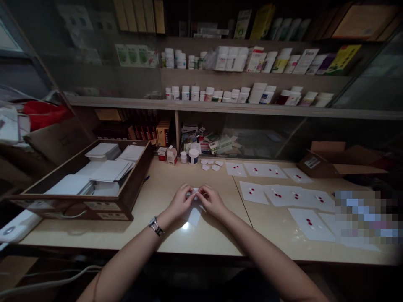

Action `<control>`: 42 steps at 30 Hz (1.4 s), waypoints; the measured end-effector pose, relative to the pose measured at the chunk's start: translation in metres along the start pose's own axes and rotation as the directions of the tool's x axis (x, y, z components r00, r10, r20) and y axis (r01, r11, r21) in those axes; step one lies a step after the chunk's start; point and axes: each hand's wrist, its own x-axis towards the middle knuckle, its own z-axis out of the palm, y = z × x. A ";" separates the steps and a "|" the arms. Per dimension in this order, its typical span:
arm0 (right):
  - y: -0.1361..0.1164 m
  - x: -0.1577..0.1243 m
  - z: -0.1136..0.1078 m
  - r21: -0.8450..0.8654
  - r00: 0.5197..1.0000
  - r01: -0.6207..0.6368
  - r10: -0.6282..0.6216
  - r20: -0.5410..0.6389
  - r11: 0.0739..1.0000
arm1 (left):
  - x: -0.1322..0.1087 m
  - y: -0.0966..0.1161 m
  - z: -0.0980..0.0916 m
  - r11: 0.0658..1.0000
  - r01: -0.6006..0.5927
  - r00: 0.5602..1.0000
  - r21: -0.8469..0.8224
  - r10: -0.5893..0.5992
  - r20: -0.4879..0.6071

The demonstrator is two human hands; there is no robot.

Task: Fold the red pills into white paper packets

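The left hand (181,202) and right hand (212,201) meet at the centre of the frame, low on the pale surface (151,239). The fingers (189,195) of both hands are closed in tight pinches on a small piece of white paper (195,193), which is mostly hidden by the fingertips, so its exact shape cannot be told. A loose white sheet (193,216) lies just under the hands, and a watch (156,226) sits on the left wrist. To the left, a wooden tray (75,209) holds stacks of white paper (103,167). Above the hands, near the back of the surface, are 2 white bottles (193,156) and a small carton (171,156), with small white paper pieces (209,164) just to their right. White sheets dotted with red pills (251,192) spread across the right side, partly covered at the lower right by a blurred patch. A cardboard box (333,161) sits at the right rear, and medicine bottles (258,94) fill the shelves across the upper frame.
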 end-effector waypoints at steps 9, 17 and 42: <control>0.002 0.000 0.003 0.178 0.997 -0.081 0.082 0.003 0.981 | -0.002 0.002 0.000 1.000 0.007 0.998 -0.015 -0.007 -0.056; 0.014 -0.001 0.008 0.321 0.987 -0.162 0.161 0.030 0.933 | -0.008 0.002 -0.002 0.985 -0.144 0.988 0.093 0.148 -0.033; 0.004 -0.004 -0.006 0.146 0.997 0.002 -0.013 0.073 0.989 | -0.007 0.002 -0.001 0.986 -0.149 0.989 0.071 0.147 0.030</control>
